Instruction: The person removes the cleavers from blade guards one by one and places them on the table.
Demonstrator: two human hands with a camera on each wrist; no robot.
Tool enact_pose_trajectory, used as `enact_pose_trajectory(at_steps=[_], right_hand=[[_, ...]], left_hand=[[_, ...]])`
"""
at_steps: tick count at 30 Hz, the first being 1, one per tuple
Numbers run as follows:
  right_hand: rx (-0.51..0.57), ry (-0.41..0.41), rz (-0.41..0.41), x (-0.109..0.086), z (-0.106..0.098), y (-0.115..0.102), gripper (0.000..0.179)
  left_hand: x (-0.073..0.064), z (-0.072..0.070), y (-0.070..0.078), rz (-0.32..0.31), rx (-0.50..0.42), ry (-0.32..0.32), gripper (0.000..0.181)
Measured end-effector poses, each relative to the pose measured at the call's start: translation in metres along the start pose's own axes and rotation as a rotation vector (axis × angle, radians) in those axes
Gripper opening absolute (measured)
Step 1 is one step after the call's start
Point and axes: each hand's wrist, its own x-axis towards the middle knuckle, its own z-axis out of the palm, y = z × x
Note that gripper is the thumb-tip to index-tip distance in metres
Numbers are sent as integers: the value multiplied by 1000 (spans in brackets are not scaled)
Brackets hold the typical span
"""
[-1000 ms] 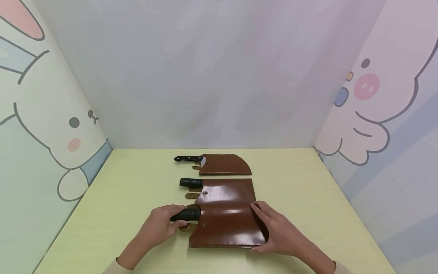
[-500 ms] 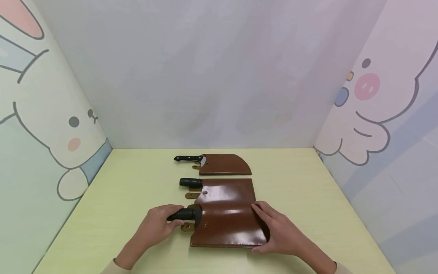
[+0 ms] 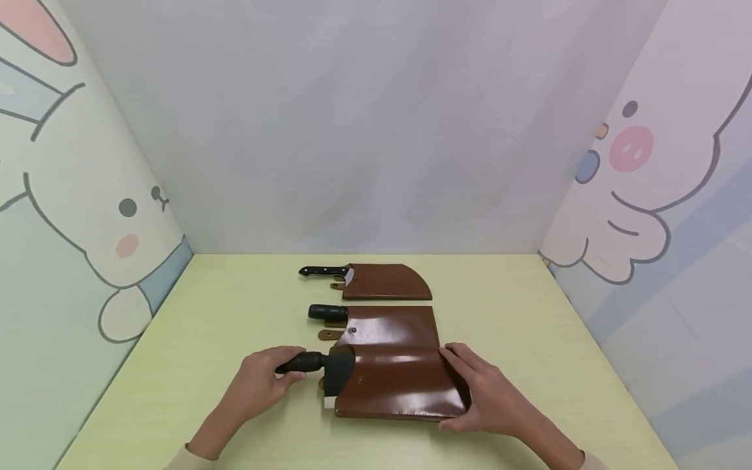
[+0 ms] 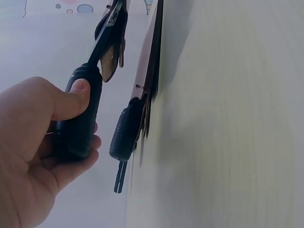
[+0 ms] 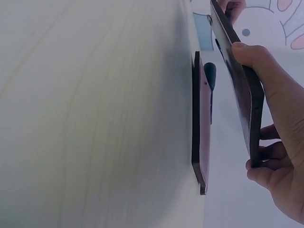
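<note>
My left hand (image 3: 261, 382) grips the black handle of a cleaver (image 3: 339, 375), with thumb on one side and fingers round the other. Part of the dark blade and a strip of its pale edge show outside a brown leather sheath (image 3: 405, 385); the rest is hidden inside. At the sheath's right end, my right hand (image 3: 489, 395) holds it between thumb and fingers. Both wrist views show this sheath (image 5: 242, 90) raised above the table. In the left wrist view the cleaver's ribbed handle (image 4: 78, 116) lies across the fingers.
Just behind lies a second sheathed knife (image 3: 390, 326) with a black handle, partly covered by the held sheath. Farther back is a third knife in a curved brown sheath (image 3: 388, 282). The pale table (image 3: 235, 294) is bounded by a grey wall (image 3: 364, 163) and cartoon-printed side panels.
My left hand has moved left with the cleaver, so part of the blade now shows outside the sheath. My right hand and the sheath have shifted slightly right.
</note>
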Motion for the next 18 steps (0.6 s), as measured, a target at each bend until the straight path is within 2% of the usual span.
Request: enact_pose_trajectory(at_steps=[10, 18], right_hand=[[23, 25, -24, -3, 0, 6, 120], [37, 33, -36, -5, 0, 9, 119]], left_hand=[[-4, -5, -6, -8, -7, -21, 42], [-5, -8, -5, 18, 9, -2, 42]])
